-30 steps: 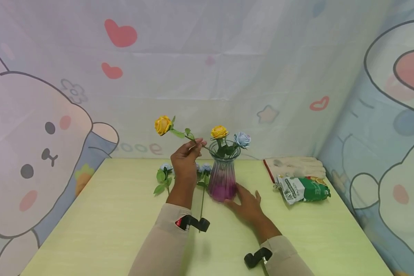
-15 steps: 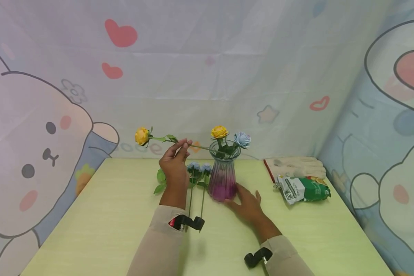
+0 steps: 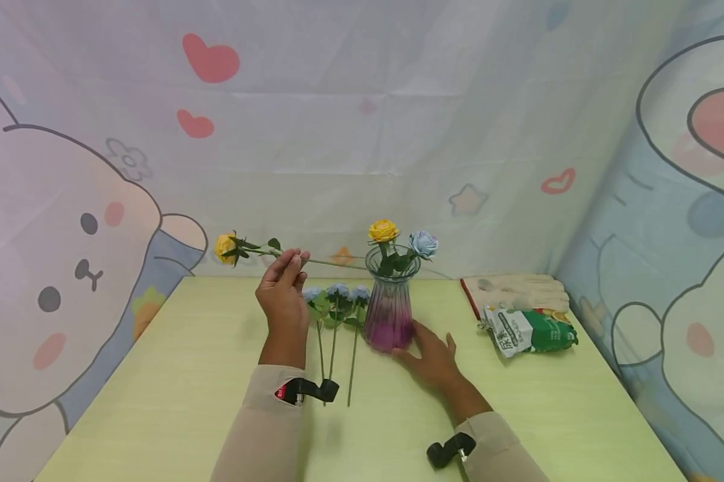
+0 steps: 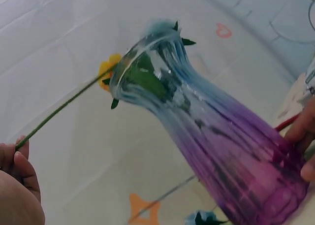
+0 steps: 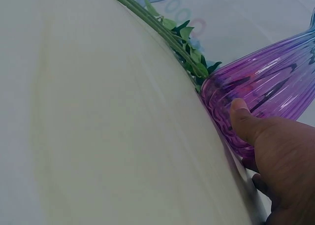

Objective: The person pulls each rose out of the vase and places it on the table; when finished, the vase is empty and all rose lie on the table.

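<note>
Left hand [image 3: 283,281] pinches a yellow rose [image 3: 225,248], stem [image 3: 334,264] reaching right to the vase's rim; right hand [image 3: 432,360] grips the vase [image 3: 388,318] low, thumb opposing fingers. Likely withdrawal; next calls for clearing the rim.

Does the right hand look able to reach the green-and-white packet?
Likely yes: nothing visible stands between the right hand and the packet, though that hand holds the vase near its base.
</note>
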Tool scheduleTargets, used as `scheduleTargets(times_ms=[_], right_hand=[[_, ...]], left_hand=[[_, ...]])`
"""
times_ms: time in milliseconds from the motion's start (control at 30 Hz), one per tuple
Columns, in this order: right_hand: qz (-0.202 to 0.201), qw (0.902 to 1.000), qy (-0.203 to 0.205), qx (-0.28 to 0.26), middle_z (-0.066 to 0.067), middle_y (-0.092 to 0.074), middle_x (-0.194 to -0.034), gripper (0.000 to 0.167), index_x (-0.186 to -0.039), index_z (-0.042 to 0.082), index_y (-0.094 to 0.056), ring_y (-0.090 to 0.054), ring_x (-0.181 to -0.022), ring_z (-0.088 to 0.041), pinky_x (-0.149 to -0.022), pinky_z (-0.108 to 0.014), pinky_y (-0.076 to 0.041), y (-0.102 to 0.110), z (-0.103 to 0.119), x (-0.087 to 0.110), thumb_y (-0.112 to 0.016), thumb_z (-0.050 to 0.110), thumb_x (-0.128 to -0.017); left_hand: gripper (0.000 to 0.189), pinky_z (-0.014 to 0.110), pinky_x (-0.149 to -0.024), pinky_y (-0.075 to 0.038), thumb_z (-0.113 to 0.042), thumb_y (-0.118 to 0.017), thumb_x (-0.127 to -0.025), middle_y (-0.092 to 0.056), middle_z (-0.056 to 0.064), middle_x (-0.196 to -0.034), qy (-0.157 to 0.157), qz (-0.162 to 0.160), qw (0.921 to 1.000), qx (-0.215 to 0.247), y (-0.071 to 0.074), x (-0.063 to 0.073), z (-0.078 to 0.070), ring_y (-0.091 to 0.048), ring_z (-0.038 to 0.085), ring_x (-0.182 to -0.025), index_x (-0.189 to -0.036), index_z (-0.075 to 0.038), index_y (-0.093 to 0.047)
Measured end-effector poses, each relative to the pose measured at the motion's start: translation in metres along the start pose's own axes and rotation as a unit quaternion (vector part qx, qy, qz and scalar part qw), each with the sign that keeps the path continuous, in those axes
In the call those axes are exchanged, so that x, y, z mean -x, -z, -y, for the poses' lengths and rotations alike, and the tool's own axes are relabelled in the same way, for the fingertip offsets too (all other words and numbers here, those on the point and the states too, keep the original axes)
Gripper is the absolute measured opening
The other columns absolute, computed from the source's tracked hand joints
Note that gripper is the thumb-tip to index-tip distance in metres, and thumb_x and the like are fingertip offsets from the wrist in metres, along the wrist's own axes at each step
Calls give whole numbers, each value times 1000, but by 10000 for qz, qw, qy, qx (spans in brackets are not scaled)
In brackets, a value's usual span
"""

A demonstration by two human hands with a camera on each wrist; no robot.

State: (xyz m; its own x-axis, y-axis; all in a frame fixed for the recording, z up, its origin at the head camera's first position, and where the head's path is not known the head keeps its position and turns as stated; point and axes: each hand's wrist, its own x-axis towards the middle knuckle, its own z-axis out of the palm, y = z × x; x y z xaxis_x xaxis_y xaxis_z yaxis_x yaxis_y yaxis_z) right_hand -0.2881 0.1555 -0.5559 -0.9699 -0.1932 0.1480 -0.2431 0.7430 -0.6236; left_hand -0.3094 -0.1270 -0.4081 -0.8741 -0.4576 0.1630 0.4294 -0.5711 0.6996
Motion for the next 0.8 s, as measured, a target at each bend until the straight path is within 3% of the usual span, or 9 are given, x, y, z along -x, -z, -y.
scheduleTargets(times_ms=[167,300,500,667,800], right_hand=[[-66,10000,16,37,-13,-47,-172,88,-170,9,-39,-45,-160,-39,-129,-79,-3,0,0,0,-70,57,-103],[-109,9999,75,20,-15,-49,-170,86,-169,8,-41,-46,-158,-41,-128,-81,-6,1,3,2,-71,55,-103],[-82,9999,60,46,-15,-50,-170,84,-168,7,-41,-47,-158,-40,-128,-82,-6,4,6,4,-71,52,-104],[-87,9999,72,30,-16,-49,-170,84,-168,6,-41,-46,-158,-40,-128,-82,-6,4,5,3,-71,51,-104],[-88,9999,52,55,-14,-49,-170,85,-168,7,-41,-47,-158,-40,-129,-80,-5,2,4,3,-71,53,-103]], left_hand=[[24,23,-81,-56,-4,-69,-107,-81,-2,-112,93,115,9991,-403,19,-6,-4,-80,11,-102,-130,2,-75],[24,22,-83,-56,-6,-70,-107,-81,-6,-112,377,179,9922,-1176,36,-10,-7,-81,7,-100,-130,-3,-75],[32,21,-91,-58,-9,-71,-107,-80,-10,-113,874,549,9654,-2396,60,-15,-14,-79,2,-99,-138,-1,-71],[38,19,-93,-59,-8,-69,-108,-82,-12,-110,1365,933,9450,-2823,83,-21,-18,-80,5,-105,-144,3,-67],[41,20,-93,-60,-7,-69,-108,-82,-11,-109,1530,1078,9306,-3146,99,-23,-22,-80,4,-102,-146,6,-64]])
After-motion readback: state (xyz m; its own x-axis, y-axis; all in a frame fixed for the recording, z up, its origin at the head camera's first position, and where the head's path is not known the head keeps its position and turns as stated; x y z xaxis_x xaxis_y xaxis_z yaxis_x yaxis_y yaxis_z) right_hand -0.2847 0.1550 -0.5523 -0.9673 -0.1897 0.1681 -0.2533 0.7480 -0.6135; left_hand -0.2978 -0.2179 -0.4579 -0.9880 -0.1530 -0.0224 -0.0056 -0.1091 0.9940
